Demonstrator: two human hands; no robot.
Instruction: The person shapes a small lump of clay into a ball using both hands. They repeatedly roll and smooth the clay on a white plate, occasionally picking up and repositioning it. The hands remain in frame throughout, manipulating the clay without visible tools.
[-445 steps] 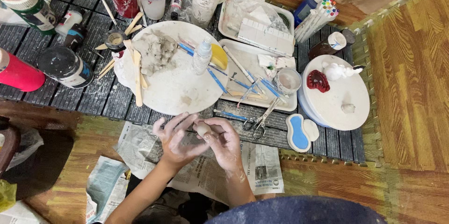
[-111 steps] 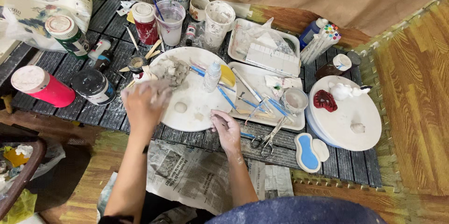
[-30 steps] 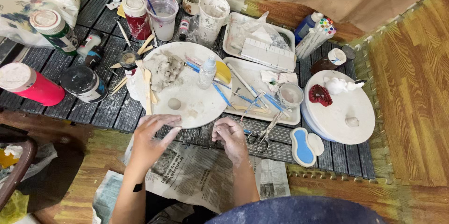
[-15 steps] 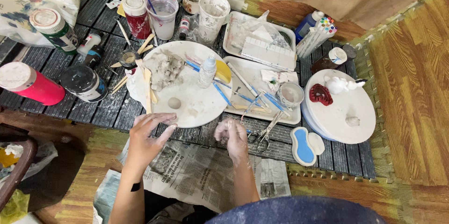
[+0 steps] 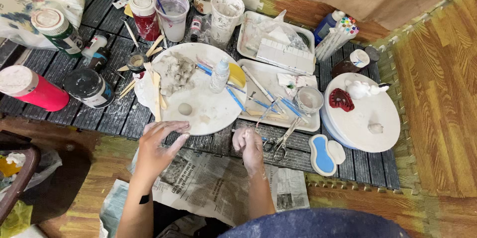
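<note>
My left hand (image 5: 158, 144) is open, its fingers spread and its fingertips at the near rim of the round white board (image 5: 218, 113). A small grey clay ball (image 5: 185, 109) lies on the board just beyond those fingers, and a pile of grey clay lumps (image 5: 176, 72) sits farther back. My right hand (image 5: 248, 143), dusted with pale clay, is curled into a loose fist on the dark slatted table (image 5: 124, 113) near scissors (image 5: 278, 143). Whether anything is inside the fist is hidden.
Newspaper (image 5: 208, 188) lies under my forearms. A tray (image 5: 278, 94) holds blue tools and a small cup. At right, a round white stand (image 5: 367, 113) carries a red piece and white figures. Jars, cups and a pink bottle (image 5: 32, 89) crowd the left and back.
My right hand has drawn its fingers in from flat to a fist. My left hand has shifted slightly toward the board's rim, fingers spread.
</note>
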